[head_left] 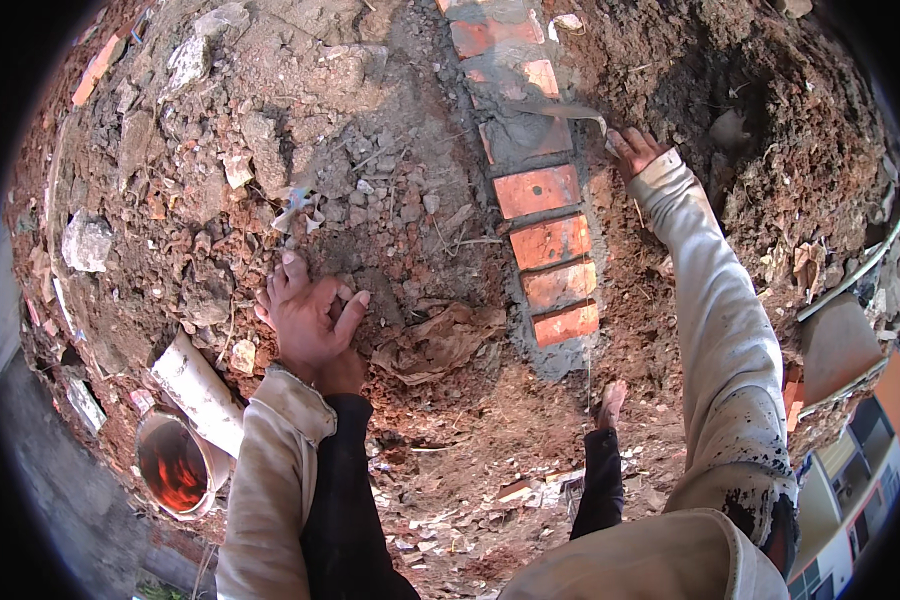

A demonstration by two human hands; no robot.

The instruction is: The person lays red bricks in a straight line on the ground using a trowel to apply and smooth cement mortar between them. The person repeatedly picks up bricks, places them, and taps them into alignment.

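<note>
My right hand (636, 150) is wrapped around the handle of a trowel. The trowel's blade (550, 109) lies across wet grey mortar (523, 136) on a row of red bricks (537, 191). Mortar fills the gaps between the bricks and coats the far ones; the nearest ones show bare orange tops. Over at the left, my left hand (315, 312) is open with its thumb spread, low over the rubble, and holds nothing. It overlaps my bare left foot, so most of that foot is hidden.
A pale pipe (198, 390) with a reddish inside lies at lower left. A crumpled brown sheet (440, 342) is between my left hand and the bricks. Rough soil with stones surrounds the row, and a dark hollow (735, 125) is at right. My right foot (611, 403) is behind the near end.
</note>
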